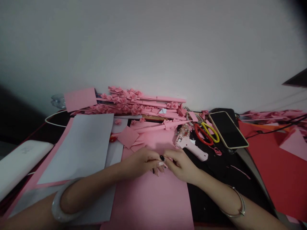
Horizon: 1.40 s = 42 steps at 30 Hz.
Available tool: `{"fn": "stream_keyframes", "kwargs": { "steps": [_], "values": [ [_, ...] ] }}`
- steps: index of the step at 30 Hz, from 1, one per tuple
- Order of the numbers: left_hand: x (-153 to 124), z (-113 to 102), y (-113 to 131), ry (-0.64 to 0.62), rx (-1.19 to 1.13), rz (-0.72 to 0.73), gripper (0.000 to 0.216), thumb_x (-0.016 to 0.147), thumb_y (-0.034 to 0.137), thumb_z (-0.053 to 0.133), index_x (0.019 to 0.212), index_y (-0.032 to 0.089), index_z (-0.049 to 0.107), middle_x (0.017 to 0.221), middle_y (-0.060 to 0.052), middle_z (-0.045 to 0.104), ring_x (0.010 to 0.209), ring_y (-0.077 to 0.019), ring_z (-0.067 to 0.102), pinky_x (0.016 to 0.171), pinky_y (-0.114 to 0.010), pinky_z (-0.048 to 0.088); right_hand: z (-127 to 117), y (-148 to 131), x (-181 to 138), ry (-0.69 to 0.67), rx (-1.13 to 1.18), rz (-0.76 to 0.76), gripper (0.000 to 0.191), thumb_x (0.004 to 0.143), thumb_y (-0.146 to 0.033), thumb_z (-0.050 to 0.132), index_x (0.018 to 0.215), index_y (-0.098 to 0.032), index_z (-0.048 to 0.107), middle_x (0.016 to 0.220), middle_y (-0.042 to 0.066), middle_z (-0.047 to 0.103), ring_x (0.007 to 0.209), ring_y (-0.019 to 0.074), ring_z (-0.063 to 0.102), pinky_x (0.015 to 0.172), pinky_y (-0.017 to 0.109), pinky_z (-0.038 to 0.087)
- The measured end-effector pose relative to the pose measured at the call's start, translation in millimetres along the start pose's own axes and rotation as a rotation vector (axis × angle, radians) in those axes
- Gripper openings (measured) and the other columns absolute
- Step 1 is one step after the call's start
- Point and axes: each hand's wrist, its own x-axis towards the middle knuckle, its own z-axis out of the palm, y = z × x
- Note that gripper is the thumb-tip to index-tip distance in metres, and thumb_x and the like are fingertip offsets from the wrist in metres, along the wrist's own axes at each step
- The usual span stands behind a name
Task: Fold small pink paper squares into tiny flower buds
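Head view: from where I stand, both hands meet over the middle of the bench (211, 199), above a long pink sheet (153, 198) that runs in from the near edge. The left hand (140, 163) and the right hand (183, 166) have their fingers pinched together on a small pink piece (165, 164), mostly hidden between them. Just beyond the right hand lie a pale pink glue gun (193, 148) and red and yellow scissor handles (203, 136); a phone (227, 129) sits toward the far right corner. Paper roses (127, 98) are heaped along the far edge, by the wall. Left of the pink sheet is a white sheet (79, 147), with a white box-like object (22, 163) out at the left edge.
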Motion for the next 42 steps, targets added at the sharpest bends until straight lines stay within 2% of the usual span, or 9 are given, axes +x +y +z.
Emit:
{"fn": "stream_keyframes", "kwargs": {
  "steps": [5, 8, 14, 17, 19, 23, 32, 35, 42],
  "values": [
    [4.2, -4.1, -5.5, -0.034, -0.070, 0.005, 0.022, 0.085, 0.026, 0.052, 0.079, 0.013, 0.068, 0.078, -0.006, 0.072, 0.066, -0.0125, 0.066, 0.063, -0.021, 0.052, 2.0, 1.0, 0.4, 0.078, 0.022, 0.039, 0.033, 0.090, -0.021, 0.041, 0.057, -0.018, 0.039, 0.049, -0.007, 0.035, 0.045, 0.0080, 0.033, 0.046, 0.021, 0.025],
    [4.1, -7.4, -3.4, -0.043, -0.148, 0.010, 0.025, 0.085, 0.031, 0.054, 0.076, 0.012, 0.067, 0.075, -0.006, 0.070, 0.064, -0.0125, 0.065, 0.062, -0.022, 0.053, 2.1, 2.1, 0.5, 0.125, 0.075, 0.080, 0.038, 0.094, -0.027, 0.038, 0.058, -0.019, 0.038, 0.049, -0.005, 0.039, 0.046, 0.0087, 0.037, 0.046, 0.021, 0.028],
    [0.5, -7.3, 2.3, 0.054, -0.212, -0.001, 0.026, 0.086, 0.033, 0.053, 0.076, 0.011, 0.064, 0.077, -0.006, 0.069, 0.065, -0.0138, 0.065, 0.064, -0.025, 0.052, 1.8, 4.1, -1.1, 0.207, 0.043, 0.088, 0.041, 0.096, -0.035, 0.037, 0.057, -0.020, 0.035, 0.049, -0.006, 0.035, 0.045, 0.0097, 0.034, 0.045, 0.022, 0.028],
    [2.3, -3.8, -1.0, 0.042, -0.205, 0.021, 0.020, 0.082, 0.033, 0.059, 0.082, 0.013, 0.061, 0.074, -0.003, 0.068, 0.063, -0.0137, 0.066, 0.061, -0.025, 0.052, 2.8, 5.3, -2.0, 0.189, 0.014, 0.022, 0.039, 0.097, -0.032, 0.034, 0.060, -0.020, 0.039, 0.052, -0.005, 0.038, 0.047, 0.0103, 0.037, 0.047, 0.022, 0.030],
    [3.5, -0.9, -2.0, 0.059, -0.117, 0.023, 0.021, 0.079, 0.033, 0.063, 0.076, 0.013, 0.061, 0.067, -0.002, 0.067, 0.063, -0.0138, 0.065, 0.062, -0.023, 0.051, 3.5, 5.7, -2.7, 0.161, -0.031, -0.025, 0.034, 0.097, -0.026, 0.035, 0.064, -0.019, 0.043, 0.055, -0.004, 0.043, 0.049, 0.0108, 0.041, 0.049, 0.022, 0.031],
    [2.9, 2.7, 1.0, 0.125, -0.062, -0.019, 0.028, 0.081, 0.037, 0.058, 0.073, 0.011, 0.064, 0.069, -0.005, 0.068, 0.063, -0.0157, 0.065, 0.063, -0.026, 0.052, 3.9, 5.3, -3.0, 0.111, -0.120, -0.061, 0.026, 0.092, -0.014, 0.040, 0.067, -0.019, 0.046, 0.059, -0.003, 0.049, 0.054, 0.0117, 0.047, 0.053, 0.023, 0.034],
    [0.5, 2.3, -1.7, 0.209, -0.077, -0.025, 0.017, 0.074, 0.030, 0.066, 0.080, 0.016, 0.061, 0.060, -0.001, 0.068, 0.059, -0.0174, 0.064, 0.058, -0.025, 0.047, 1.3, 4.9, -0.1, 0.067, -0.056, -0.014, 0.028, 0.088, -0.013, 0.046, 0.061, -0.018, 0.045, 0.052, -0.007, 0.038, 0.048, 0.0087, 0.037, 0.049, 0.020, 0.027],
    [1.3, 3.4, -3.6, 0.216, -0.129, -0.032, 0.017, 0.073, 0.029, 0.067, 0.074, 0.015, 0.059, 0.060, -0.002, 0.067, 0.058, -0.0169, 0.064, 0.059, -0.026, 0.049, 1.2, 5.2, -0.3, 0.053, -0.045, -0.018, 0.029, 0.088, -0.014, 0.045, 0.060, -0.018, 0.044, 0.052, -0.007, 0.037, 0.048, 0.0089, 0.036, 0.049, 0.021, 0.026],
    [5.3, 4.7, -4.5, 0.320, -0.241, -0.091, 0.021, 0.072, 0.032, 0.067, 0.065, 0.016, 0.054, 0.066, -0.003, 0.070, 0.064, -0.0182, 0.067, 0.062, -0.028, 0.052, -0.1, 1.1, -4.5, 0.287, 0.103, 0.069, 0.019, 0.093, -0.023, 0.039, 0.086, -0.017, 0.055, 0.066, -0.001, 0.051, 0.057, 0.0122, 0.044, 0.055, 0.022, 0.035]
  ]
}}
